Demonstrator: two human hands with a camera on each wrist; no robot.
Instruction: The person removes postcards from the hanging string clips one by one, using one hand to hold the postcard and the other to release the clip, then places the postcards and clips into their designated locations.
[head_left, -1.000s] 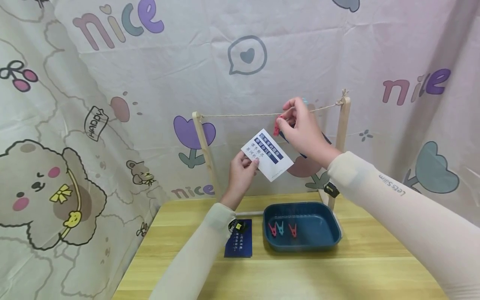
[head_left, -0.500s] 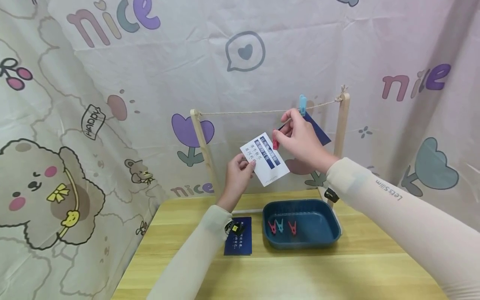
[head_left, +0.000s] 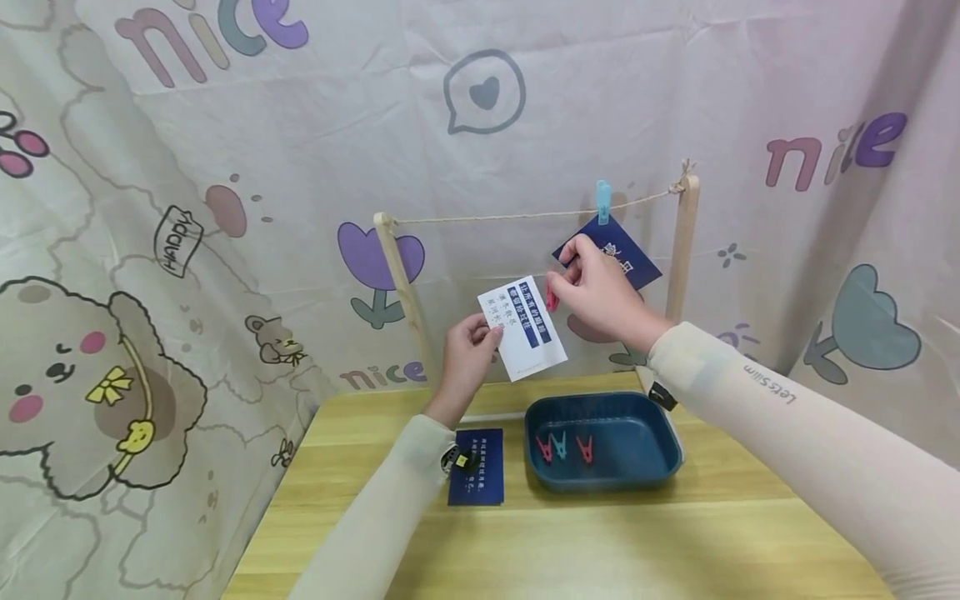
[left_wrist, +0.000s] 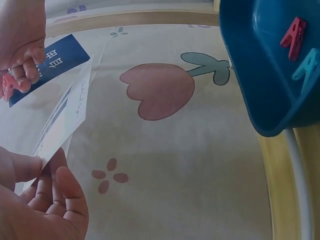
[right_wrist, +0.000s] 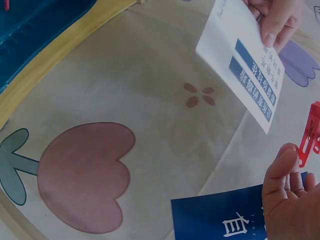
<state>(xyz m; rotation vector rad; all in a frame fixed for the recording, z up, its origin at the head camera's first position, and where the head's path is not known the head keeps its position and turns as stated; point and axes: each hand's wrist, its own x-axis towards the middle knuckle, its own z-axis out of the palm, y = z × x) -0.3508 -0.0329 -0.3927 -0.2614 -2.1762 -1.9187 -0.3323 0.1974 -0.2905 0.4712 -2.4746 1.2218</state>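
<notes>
My left hand [head_left: 467, 354] pinches a white card [head_left: 528, 333] with dark blue text bands by its left edge, thumb in front. Up and to the right, my right hand [head_left: 600, 287] holds a red clothespin [head_left: 552, 296] between thumb and fingers, beside the card's upper right corner. In the right wrist view the red clothespin [right_wrist: 310, 134] stands at the thumb tip, apart from the card [right_wrist: 245, 65]. Behind the right hand, a dark blue card [head_left: 633, 254] hangs by one corner from the rope [head_left: 480, 218] under a light blue clothespin [head_left: 603, 202].
The rope is tied between two wooden posts [head_left: 682, 250]. On the wooden table [head_left: 600, 550] a dark blue tray [head_left: 637, 483] holds a few red and teal clothespins [head_left: 585, 450]. Left of it lies a blue card [head_left: 483, 479], partly behind the left wrist. A printed cloth [head_left: 300, 167] hangs behind.
The white card has turned more upright and sunk slightly. My right hand has come down from the rope with the red clothespin, uncovering the light blue clothespin and more of the hanging card.
</notes>
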